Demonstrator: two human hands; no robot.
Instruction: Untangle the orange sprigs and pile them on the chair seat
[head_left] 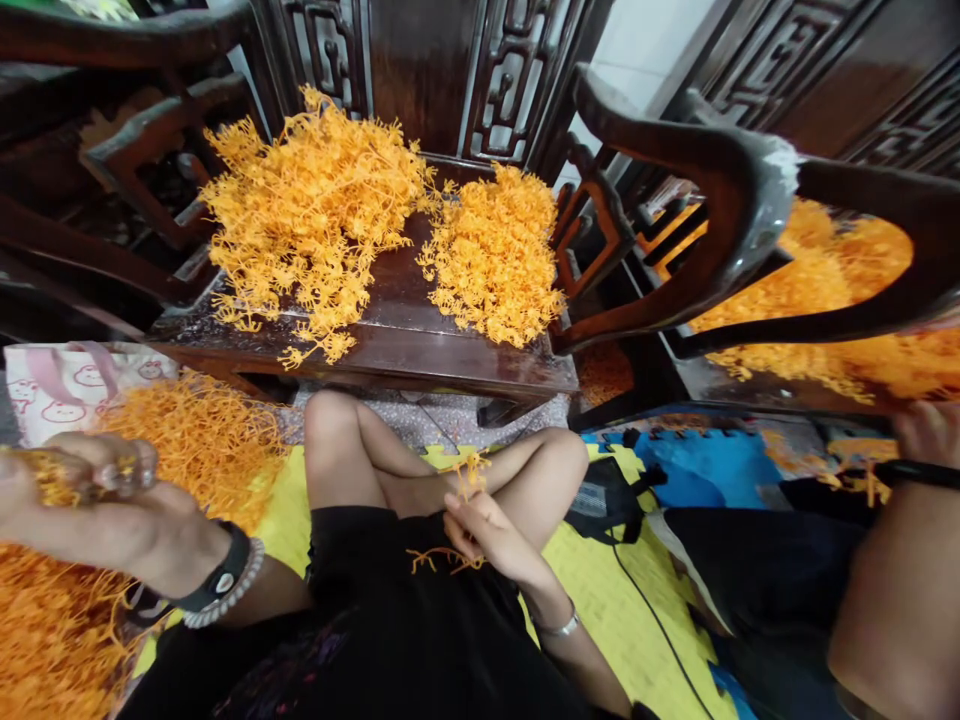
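My left hand (97,500), with a watch and a bead bracelet on its wrist, reaches out to the left and is closed on a clump of orange plastic strands (45,480). It hovers over a heap of the same orange strands (195,440) on the floor. My right hand (487,535) rests in my lap between my crossed legs and pinches a small orange sprig (469,472). A few loose orange strands (439,560) lie on my black shorts.
A dark wooden chair seat (390,345) ahead carries a large orange pile (315,200) and a smaller one (495,255). Another chair (720,210) at right holds more orange strands (825,280). Another person's arm (900,580) is at far right. Yellow and blue foam mats (705,465), a black cable and a printed bag (60,385) lie around me.
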